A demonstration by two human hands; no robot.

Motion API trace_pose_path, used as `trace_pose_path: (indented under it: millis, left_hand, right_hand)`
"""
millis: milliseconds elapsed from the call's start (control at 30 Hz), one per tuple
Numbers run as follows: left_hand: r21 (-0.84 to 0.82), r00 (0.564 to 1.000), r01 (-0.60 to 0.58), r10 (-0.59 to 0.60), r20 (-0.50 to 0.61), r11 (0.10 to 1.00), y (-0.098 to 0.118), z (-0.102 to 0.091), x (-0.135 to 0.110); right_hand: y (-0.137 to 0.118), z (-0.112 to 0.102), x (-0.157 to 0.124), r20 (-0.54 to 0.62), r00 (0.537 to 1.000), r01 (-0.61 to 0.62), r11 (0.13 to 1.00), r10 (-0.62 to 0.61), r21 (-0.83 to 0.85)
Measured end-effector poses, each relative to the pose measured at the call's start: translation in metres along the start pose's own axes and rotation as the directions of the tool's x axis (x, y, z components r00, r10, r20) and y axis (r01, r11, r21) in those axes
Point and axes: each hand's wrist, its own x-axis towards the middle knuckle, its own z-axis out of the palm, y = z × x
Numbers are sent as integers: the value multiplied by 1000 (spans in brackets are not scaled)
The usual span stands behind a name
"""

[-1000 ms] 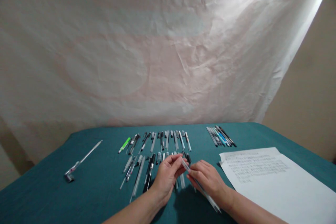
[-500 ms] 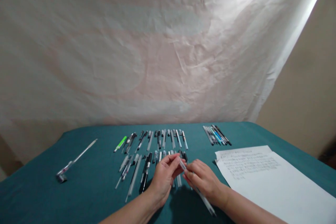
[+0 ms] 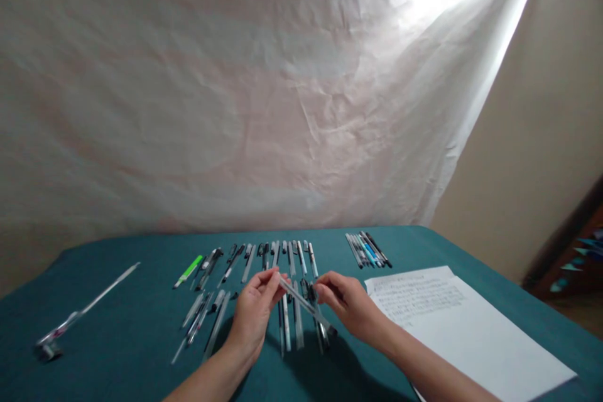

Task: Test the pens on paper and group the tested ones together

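My left hand pinches one end of a clear-barrelled pen between thumb and fingers. The pen slants down to the right, its dark tip end in the air above the table. Just right of it is my right hand, fingers curled together and apart from the pen; whether something small sits in them I cannot make out. Beneath both hands lies a row of pens and pen parts, partly covered by my left hand and the held pen.
Behind is another row of pens and caps, with a green highlighter at its left. A bundle of pens lies back right. Written paper sheets cover the right side. A long thin pale object lies far left on the green cloth.
My right hand has come off the pen, which now stays in my left hand alone. The view has turned right, so the table's things appear further left.
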Motion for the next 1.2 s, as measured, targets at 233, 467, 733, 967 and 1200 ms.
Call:
trace_pose_path:
  millis: [233,467,733,967,1200]
  left_hand:
    - [23,1000,2,-2,9,1000,-4,0,-2]
    - [80,999,41,-40,-13,996,-11,-9,0]
    - [111,997,49,-43,-57,993,-11,-9,0]
    - [165,999,-3,10,-40,986,-13,-12,0]
    - [217,997,-75,79,-10,973,-15,-12,-1]
  right_hand:
    - [-5,-3,-6,185,977,-93,992,107,-84]
    - [92,-64,34,-136,901,-429,801,411,-417]
    - [191,-118,32,-315,723,-674,532,615,-512]
    - [205,-108,27,-337,667,-721,461,664,-517]
    - [172,-100,32,-408,738,-669,505,537,-545]
